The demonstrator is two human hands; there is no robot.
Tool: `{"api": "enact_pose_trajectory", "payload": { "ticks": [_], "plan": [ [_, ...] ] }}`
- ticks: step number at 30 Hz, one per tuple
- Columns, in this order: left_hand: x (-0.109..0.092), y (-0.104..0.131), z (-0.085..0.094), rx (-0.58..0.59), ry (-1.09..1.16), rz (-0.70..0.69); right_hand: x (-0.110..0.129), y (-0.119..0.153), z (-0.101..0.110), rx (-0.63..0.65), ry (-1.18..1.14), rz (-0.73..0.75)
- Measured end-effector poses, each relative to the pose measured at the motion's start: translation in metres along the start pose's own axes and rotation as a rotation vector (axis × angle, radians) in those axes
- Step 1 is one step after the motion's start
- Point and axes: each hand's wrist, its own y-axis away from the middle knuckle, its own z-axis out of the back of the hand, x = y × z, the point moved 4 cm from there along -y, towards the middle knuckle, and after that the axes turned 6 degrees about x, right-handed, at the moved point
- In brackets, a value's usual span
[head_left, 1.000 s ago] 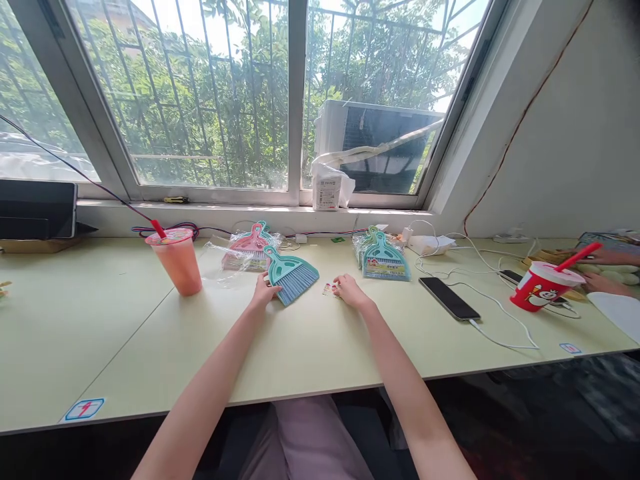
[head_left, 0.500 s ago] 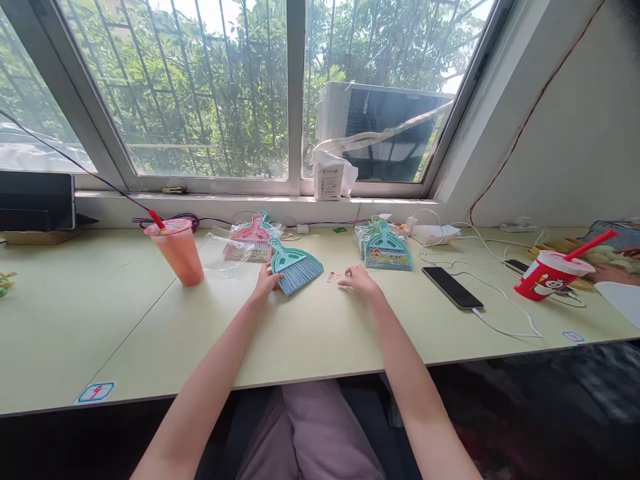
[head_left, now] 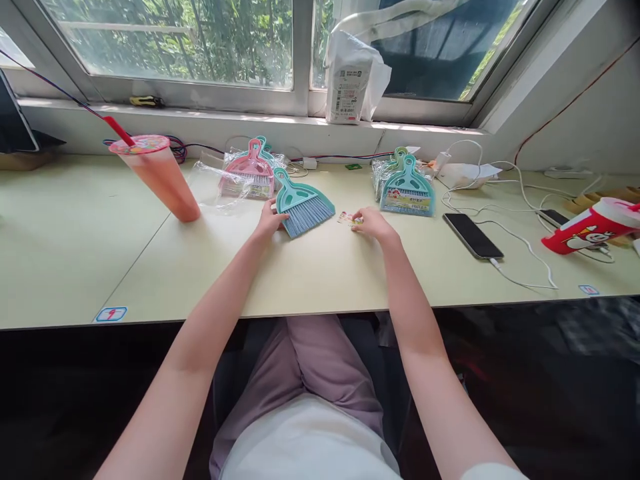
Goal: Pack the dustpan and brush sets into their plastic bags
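Note:
My left hand [head_left: 270,220] grips the left edge of a teal dustpan-and-brush set [head_left: 303,205], thumb over the grey-blue bristles. The set lies tilted, its handle pointing to the back left. Right of it, my right hand [head_left: 375,225] has its fingers closed on the edge of a small printed label [head_left: 346,218] at the table surface. Behind my left hand lie pink and teal dustpan sets [head_left: 250,170] in clear wrap. Beyond my right hand stands another wrapped teal set [head_left: 409,190], with a green one partly hidden behind it.
An orange drink cup [head_left: 163,180] with a red straw stands at left, next to loose clear plastic wrap [head_left: 215,183]. To the right are a black phone [head_left: 473,235] on a white cable and a red cup [head_left: 590,227]. A white packet [head_left: 350,87] stands on the sill.
The view has tilted downward, so the table sits higher in the picture and my lap shows more. Both hands keep nearly the same places by the dustpan set and the label.

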Motion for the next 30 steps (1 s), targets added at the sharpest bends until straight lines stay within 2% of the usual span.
{"api": "enact_pose_trajectory", "payload": {
  "ticks": [4,9,12,16,18,20,22,25,28,30],
  "plan": [
    [-0.002,0.003,-0.003,0.013,0.009,0.013,-0.005,-0.003,-0.002,0.057,0.002,-0.016],
    [-0.005,0.003,-0.004,-0.008,0.008,-0.009,-0.010,-0.009,-0.001,-0.040,-0.061,-0.005],
    [-0.003,-0.001,-0.003,-0.022,0.014,-0.005,-0.012,-0.013,-0.002,0.018,-0.110,-0.019],
    [0.001,-0.002,0.000,-0.098,-0.002,0.038,-0.012,-0.012,-0.001,0.102,-0.123,-0.045],
    [0.001,-0.001,0.001,-0.111,-0.003,0.030,-0.010,-0.009,0.000,0.108,-0.100,-0.070],
    [0.001,0.000,0.001,-0.093,0.001,0.008,-0.003,-0.007,0.004,0.059,-0.092,-0.066],
    [-0.001,0.001,0.000,-0.067,0.001,-0.017,0.009,-0.003,0.009,-0.065,-0.126,0.014],
    [-0.003,0.004,-0.002,-0.016,-0.005,-0.067,0.039,0.005,0.013,-0.192,-0.273,0.256],
    [-0.004,0.005,-0.008,0.056,-0.034,-0.104,0.070,0.014,0.003,-0.129,-0.381,0.456],
    [-0.003,0.004,-0.011,0.066,-0.068,-0.160,0.085,0.017,-0.007,-0.102,-0.360,0.527]
  ]
}}
